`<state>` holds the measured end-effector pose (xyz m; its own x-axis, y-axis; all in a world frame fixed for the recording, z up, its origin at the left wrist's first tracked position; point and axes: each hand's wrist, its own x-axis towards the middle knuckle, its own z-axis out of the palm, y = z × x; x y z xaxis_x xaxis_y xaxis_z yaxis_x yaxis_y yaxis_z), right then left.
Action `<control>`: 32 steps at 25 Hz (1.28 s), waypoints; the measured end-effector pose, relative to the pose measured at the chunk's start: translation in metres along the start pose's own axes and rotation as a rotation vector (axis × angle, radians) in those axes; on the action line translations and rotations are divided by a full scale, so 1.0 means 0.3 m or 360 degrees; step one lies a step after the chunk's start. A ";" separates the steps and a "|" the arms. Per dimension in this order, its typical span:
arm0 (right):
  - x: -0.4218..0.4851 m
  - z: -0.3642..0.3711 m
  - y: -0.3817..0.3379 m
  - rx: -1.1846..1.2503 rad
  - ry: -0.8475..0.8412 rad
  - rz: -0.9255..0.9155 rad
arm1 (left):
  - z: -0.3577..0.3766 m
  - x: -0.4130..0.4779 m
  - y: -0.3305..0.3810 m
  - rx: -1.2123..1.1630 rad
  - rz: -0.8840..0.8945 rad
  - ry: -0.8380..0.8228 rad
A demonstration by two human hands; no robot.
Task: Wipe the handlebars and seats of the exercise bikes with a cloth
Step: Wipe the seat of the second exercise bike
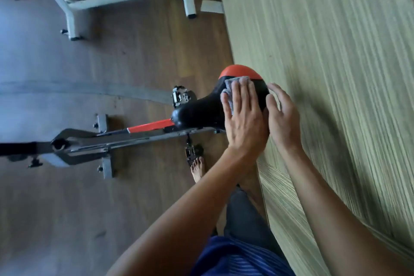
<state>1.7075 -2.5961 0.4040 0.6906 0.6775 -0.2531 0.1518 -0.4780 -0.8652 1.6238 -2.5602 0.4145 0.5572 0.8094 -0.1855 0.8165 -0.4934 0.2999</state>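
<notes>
A black bike seat [199, 112] with a red rear edge sits at the centre of the head view. My left hand [244, 116] lies flat on its wide rear part and presses a grey cloth [230, 89] against it with straight fingers. The cloth shows only above and left of the fingers. My right hand [283, 116] hovers just right of the seat's edge, fingers loosely bent and holding nothing. The seat belongs to a grey exercise bike [94, 145] with a red bar, whose handlebars are out of view.
A second exercise bike [74, 2], white with a yellow and black flywheel, stands at the top left. A striped wall panel [336, 51] runs close along the right of the seat. A pedal [193, 151] and my bare foot [198, 169] are on the wood floor below the seat.
</notes>
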 end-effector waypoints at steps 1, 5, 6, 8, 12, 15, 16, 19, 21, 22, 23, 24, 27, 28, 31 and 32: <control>-0.008 0.005 -0.001 -0.0002 -0.0023 -0.0002 | 0.026 -0.003 0.000 0.0096 -0.0035 0.0033; -0.028 0.049 -0.008 -0.0217 -0.0054 -0.0169 | 0.057 -0.024 -0.068 0.0314 -0.0018 0.0203; -0.038 0.067 -0.009 -0.0284 -0.0082 -0.0221 | 0.053 -0.034 -0.096 0.0338 -0.0013 0.0214; -0.052 0.104 -0.009 -0.0382 -0.0145 -0.0270 | 0.032 -0.055 -0.162 0.0339 0.0009 0.0230; -0.068 0.145 -0.005 -0.0544 -0.0121 -0.0261 | -0.024 -0.099 -0.314 0.0295 0.0187 0.0275; -0.069 0.162 -0.019 -0.0667 -0.0059 -0.0208 | -0.078 -0.094 -0.410 0.0234 0.0352 0.0145; -0.069 0.170 -0.026 -0.0728 -0.0032 -0.0182 | -0.096 -0.086 -0.446 0.0219 0.0430 0.0090; -0.098 0.221 -0.059 -0.0902 0.0114 0.0022 | -0.141 -0.039 -0.540 0.0134 0.0666 -0.0053; -0.139 0.292 -0.104 -0.0931 0.0269 0.0159 | -0.179 0.000 -0.575 0.0012 0.0760 -0.0136; -0.155 0.332 -0.125 -0.0893 0.0315 0.0227 | -0.199 0.018 -0.586 -0.0056 0.0798 -0.0199; -0.163 0.366 -0.146 -0.0828 0.0347 0.0309 | -0.218 0.042 -0.593 -0.0125 0.0845 -0.0266; -0.165 0.393 -0.159 -0.0755 0.0370 0.0395 | -0.233 0.062 -0.601 -0.0197 0.0879 -0.0328; -0.154 0.429 -0.183 -0.0618 0.0439 0.0567 | -0.270 0.132 -0.624 -0.0517 0.0758 -0.0639; -0.145 0.432 -0.190 -0.0587 0.0455 0.0602 | -0.274 0.159 -0.629 -0.0627 0.0695 -0.0745; -0.127 0.438 -0.207 -0.0521 0.0474 0.0681 | -0.267 0.211 -0.643 -0.0714 0.0709 -0.0824; -0.123 0.444 -0.209 -0.0513 0.0467 0.0686 | -0.260 0.218 -0.648 -0.0734 0.0678 -0.0876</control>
<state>1.5783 -2.5167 0.4099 0.8964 0.2252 -0.3818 -0.0099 -0.8509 -0.5252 1.4898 -2.3863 0.4170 0.8964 0.2527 -0.3642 0.4419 -0.4453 0.7787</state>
